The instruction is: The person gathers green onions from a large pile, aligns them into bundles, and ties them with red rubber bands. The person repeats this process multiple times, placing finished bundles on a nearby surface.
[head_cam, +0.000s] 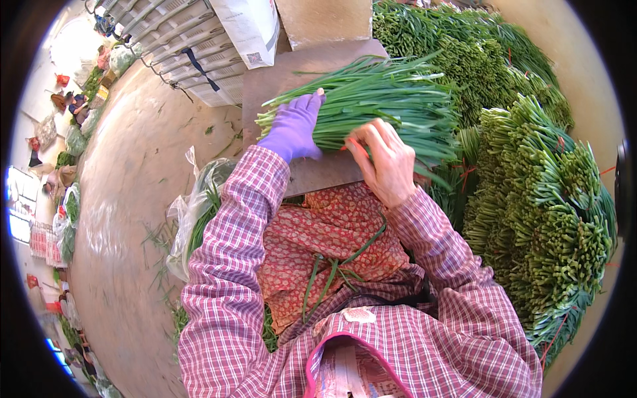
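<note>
A thick bundle of long green leafy stalks, probably garlic chives [383, 97], lies across a brown board [323, 174], its pale cut ends to the left. My left hand [296, 124], in a purple glove, rests over the bundle near those ends, fingers along its top. My bare right hand [385, 159] is at the bundle's near side, thumb and fingers pinched together on what looks like a thin red tie, partly hidden by the fingers. Loose green leaves [326, 288] lie on the red floral cloth [333, 239] over my lap.
Large stacks of tied green bundles [537, 199] stand at the right, with more [463, 64] behind. A clear plastic bag of greens [199, 214] is at my left. A white sack [249, 30] and stacked grey crates [184, 45] stand beyond the board. People [78, 105] sit far left.
</note>
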Demonstrator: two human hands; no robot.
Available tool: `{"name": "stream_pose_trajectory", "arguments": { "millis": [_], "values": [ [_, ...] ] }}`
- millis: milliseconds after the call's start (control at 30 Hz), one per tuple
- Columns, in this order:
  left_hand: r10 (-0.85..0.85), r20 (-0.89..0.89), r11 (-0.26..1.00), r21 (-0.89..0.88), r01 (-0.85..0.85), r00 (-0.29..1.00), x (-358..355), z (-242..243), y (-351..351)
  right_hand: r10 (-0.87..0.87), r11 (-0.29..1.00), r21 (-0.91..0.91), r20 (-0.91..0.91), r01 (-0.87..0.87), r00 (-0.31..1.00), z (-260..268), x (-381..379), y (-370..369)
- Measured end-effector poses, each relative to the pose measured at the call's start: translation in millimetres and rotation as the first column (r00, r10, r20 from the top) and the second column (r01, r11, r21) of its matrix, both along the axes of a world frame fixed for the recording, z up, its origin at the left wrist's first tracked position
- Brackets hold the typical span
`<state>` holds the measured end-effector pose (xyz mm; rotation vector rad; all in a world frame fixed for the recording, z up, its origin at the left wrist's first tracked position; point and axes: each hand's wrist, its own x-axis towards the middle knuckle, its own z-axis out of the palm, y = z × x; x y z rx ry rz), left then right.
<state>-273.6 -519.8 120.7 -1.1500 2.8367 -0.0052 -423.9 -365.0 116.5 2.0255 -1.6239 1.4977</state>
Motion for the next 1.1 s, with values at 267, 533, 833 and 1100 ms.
{"name": "stream_pose_trajectory", "arguments": {
  "millis": [267, 533, 833, 1100],
  "values": [
    [0.071, 0.112, 0.986, -0.155, -0.053, 0.991, -3.8, -10.6, 31.3, 0.021, 0.997, -0.075, -0.106, -0.029, 0.994, 8.2, -10.9, -110.0],
    [0.157, -0.644, 0.988, 0.115, -0.107, 0.749, 17.1, 23.3, -13.8, 0.045, 0.972, 0.223, 0.154, -0.079, 0.987, -33.8, -19.2, -118.0],
    [0.368, 0.025, 0.877, 0.324, -0.355, 0.93, -43.3, -8.8, -120.3, 0.015, 0.99, 0.138, 0.2, -0.043, 0.98, -50.5, -14.1, -114.0],
    [0.256, -0.13, 0.922, 0.331, -0.202, 0.958, -48.5, -27.5, -106.4, -0.044, 0.999, 0.03, 0.121, 0.041, 0.992, -59.3, -17.0, -117.5]
  ]
}}
